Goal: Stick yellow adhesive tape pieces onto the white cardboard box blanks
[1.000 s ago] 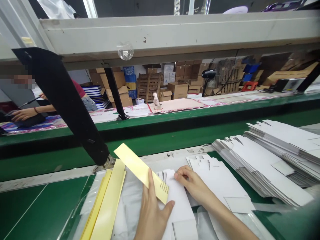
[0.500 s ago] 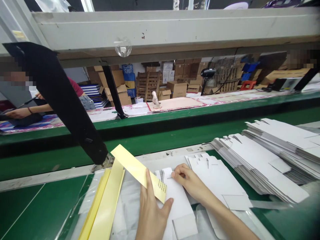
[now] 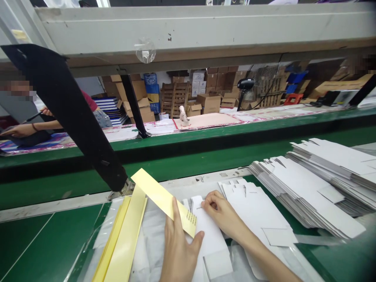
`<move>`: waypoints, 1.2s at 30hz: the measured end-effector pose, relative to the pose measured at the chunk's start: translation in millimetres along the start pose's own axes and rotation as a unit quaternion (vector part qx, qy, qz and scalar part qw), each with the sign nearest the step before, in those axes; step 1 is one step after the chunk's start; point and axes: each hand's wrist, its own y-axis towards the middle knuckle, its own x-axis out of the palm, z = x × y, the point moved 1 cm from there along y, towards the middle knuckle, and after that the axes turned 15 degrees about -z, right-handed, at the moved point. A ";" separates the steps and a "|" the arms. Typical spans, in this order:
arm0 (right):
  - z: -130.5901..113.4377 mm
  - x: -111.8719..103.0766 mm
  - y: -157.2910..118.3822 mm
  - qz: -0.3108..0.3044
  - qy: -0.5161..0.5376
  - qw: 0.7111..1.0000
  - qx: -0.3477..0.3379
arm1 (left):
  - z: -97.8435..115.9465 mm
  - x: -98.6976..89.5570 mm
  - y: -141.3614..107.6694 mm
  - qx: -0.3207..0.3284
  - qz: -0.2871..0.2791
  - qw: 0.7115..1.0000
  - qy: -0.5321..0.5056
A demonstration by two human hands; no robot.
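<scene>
My left hand (image 3: pixel 182 244) holds a long yellow label sheet (image 3: pixel 161 199), its index finger lying over the front and its thumb apart. Rows of small dark marks show at the sheet's lower right end. Just below it lies a flat white folded carton (image 3: pixel 210 231). My right hand (image 3: pixel 219 207) is closed in a pinch at the carton's upper end, close to a short dark line there. Whatever sits between those fingertips is too small to make out. More yellow sheets (image 3: pixel 125 239) are stacked to the left of my left hand.
Flat white cartons (image 3: pixel 258 219) lie right of my right hand, with taller carton stacks (image 3: pixel 302 192) beyond. A black slanted post (image 3: pixel 79 121) rises at left under a white shelf beam (image 3: pixel 188 33). Across the green ledge (image 3: pixel 188 154), another person's hand (image 3: pixel 22 130) is at work.
The view has shifted very slightly. Both hands keep nearly the same pose over the carton, and the yellow label sheet stays in my left hand.
</scene>
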 end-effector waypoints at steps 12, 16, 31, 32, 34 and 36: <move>0.7 3.0 -0.2 0.019 -0.036 0.999 -0.007 | 0.1 0.4 -0.3 0.000 0.000 1.000 0.005; -0.3 4.4 -1.2 0.031 -0.076 0.997 0.004 | 1.0 1.3 -0.8 -0.004 0.015 1.000 0.001; 6.8 -2.1 2.1 -0.030 -0.070 0.992 0.097 | -2.0 4.2 -0.1 0.002 0.006 0.999 0.034; 7.4 -4.1 1.2 -0.030 -0.059 0.994 0.082 | -2.3 4.6 0.1 0.005 0.008 0.999 0.038; 6.6 -8.2 -1.8 -0.028 -0.049 0.997 0.058 | -1.9 4.0 0.6 0.011 0.011 0.999 0.039; 4.0 -10.3 -5.6 -0.015 -0.050 0.997 0.053 | 0.1 0.9 1.0 0.012 0.011 1.000 0.022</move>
